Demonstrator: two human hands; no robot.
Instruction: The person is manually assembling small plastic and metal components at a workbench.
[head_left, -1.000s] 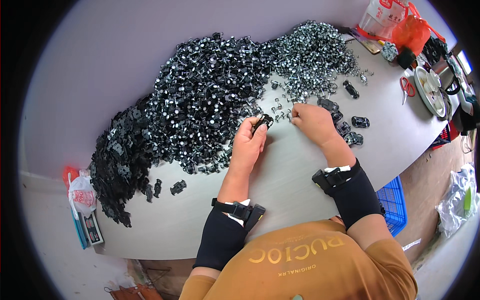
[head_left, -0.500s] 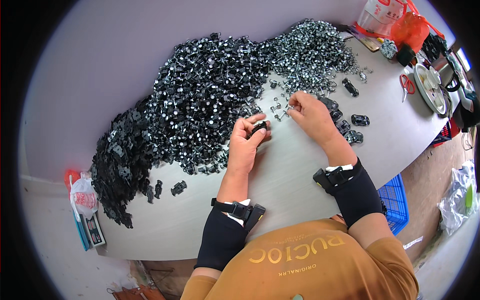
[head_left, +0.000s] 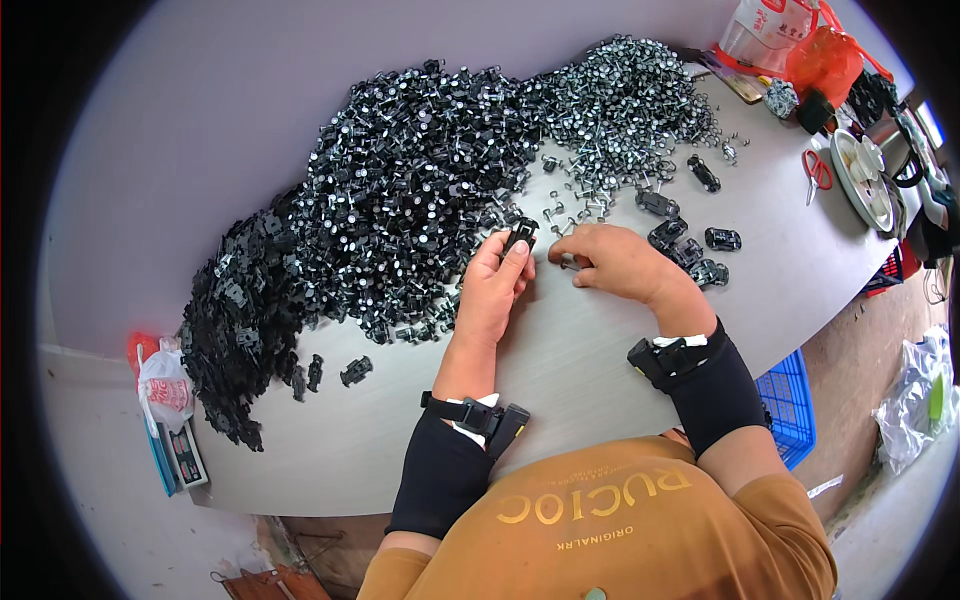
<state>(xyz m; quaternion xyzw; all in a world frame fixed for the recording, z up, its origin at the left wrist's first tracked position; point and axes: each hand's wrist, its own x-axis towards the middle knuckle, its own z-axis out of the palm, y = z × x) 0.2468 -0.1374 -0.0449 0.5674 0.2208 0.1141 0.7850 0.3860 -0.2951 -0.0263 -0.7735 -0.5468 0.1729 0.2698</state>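
Observation:
My left hand [head_left: 495, 285] holds a small black plastic part [head_left: 519, 236] between thumb and fingertips, just in front of a large heap of black parts with metal pins [head_left: 400, 200]. My right hand [head_left: 615, 262] rests on the table beside it, fingers pinched on a small metal pin [head_left: 566, 262]. Loose metal pins [head_left: 575, 207] lie just beyond both hands, spilling from a silver heap of pins [head_left: 625, 95]. A few finished black parts [head_left: 690, 245] sit to the right of my right hand.
A grey table [head_left: 560, 370] carries everything. A pile of plain black parts [head_left: 235, 330] runs down the left edge. Red scissors [head_left: 817, 168], a round white dish [head_left: 865, 180] and orange bags [head_left: 825, 55] sit at far right. A blue crate [head_left: 790, 400] stands below the table.
My right hand has drawn back from the loose pins toward me with a pin pinched in it. My left hand has kept the black part nearly in place.

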